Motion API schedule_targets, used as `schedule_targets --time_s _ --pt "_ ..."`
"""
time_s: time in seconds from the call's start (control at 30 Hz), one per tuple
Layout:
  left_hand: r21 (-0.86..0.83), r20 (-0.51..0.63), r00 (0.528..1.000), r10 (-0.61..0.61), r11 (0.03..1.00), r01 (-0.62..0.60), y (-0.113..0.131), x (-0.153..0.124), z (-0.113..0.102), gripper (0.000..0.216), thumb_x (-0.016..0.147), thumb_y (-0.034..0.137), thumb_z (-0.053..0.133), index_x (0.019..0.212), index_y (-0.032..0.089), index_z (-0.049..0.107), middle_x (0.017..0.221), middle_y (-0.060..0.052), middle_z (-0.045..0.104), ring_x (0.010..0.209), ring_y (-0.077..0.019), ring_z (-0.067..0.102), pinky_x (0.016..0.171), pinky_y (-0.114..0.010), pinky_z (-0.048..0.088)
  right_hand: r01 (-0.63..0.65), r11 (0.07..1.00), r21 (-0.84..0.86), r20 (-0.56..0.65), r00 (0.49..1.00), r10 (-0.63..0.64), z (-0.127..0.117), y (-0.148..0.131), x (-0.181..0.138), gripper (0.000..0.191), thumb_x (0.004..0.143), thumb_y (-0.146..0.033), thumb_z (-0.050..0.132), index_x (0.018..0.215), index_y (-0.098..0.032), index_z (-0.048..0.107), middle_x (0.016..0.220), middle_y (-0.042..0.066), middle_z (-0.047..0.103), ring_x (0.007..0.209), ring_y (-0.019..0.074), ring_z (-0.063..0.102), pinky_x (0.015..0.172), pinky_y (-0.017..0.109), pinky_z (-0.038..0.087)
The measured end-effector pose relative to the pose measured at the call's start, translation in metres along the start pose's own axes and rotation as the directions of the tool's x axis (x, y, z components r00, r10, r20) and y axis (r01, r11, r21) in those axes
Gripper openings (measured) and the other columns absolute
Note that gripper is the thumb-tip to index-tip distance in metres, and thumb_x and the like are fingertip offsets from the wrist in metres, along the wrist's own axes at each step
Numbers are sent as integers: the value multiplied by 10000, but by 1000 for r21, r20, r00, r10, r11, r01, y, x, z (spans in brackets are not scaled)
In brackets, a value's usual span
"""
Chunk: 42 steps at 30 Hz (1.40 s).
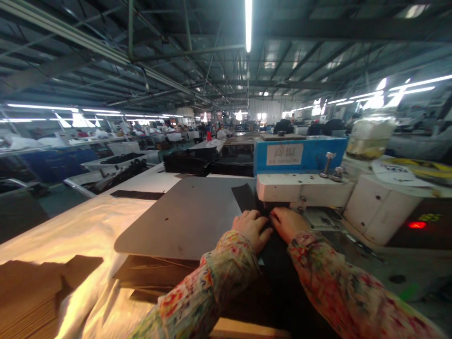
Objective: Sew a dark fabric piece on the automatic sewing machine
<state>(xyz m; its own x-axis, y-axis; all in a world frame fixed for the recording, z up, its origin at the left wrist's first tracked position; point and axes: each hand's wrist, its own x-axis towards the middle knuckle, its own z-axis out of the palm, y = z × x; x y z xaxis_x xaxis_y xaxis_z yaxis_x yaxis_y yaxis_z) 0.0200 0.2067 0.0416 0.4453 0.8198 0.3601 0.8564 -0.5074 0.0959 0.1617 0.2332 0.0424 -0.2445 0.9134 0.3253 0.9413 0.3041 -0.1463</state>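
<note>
Currently both hands sit side by side on a dark fabric piece that lies on the tabletop and runs forward under the head of the sewing machine. The left hand rests palm down with its fingers curled onto the cloth, pressing rather than gripping; the right hand lies likewise, its fingertips pinching or pushing the cloth edge just in front of the needle zone, though the exact grip is too dark to tell. Judged progress: the piece is already placed at the machine and the near end trails back toward the body, so feeding looks in hand, with most of the visible length not yet past the head; no finished seam can be made out. Materials: the fabric is matte black, flat and limp; a grey rounded board beside it is smooth and rigid, with small dark specks. The machine casing is off-white, scuffed, with a blue box behind bearing a pale label. A red indicator glows at right. Brown corrugated sheets lie stacked at lower left; black stacks lie further back. Both sleeves are floral print.
</note>
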Motion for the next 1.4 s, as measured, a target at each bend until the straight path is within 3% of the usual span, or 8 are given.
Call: schedule_targets --time_s 1.4 --pt "1 38 999 -4 1000 4 2 1 -3 302 782 440 372 1007 286 502 998 -4 487 926 -195 421 753 -339 393 -4 1000 -19 23 1000 4 -4 -2 0 164 796 -205 397 789 -178 559 792 39 594 707 134 538 561 220 322"
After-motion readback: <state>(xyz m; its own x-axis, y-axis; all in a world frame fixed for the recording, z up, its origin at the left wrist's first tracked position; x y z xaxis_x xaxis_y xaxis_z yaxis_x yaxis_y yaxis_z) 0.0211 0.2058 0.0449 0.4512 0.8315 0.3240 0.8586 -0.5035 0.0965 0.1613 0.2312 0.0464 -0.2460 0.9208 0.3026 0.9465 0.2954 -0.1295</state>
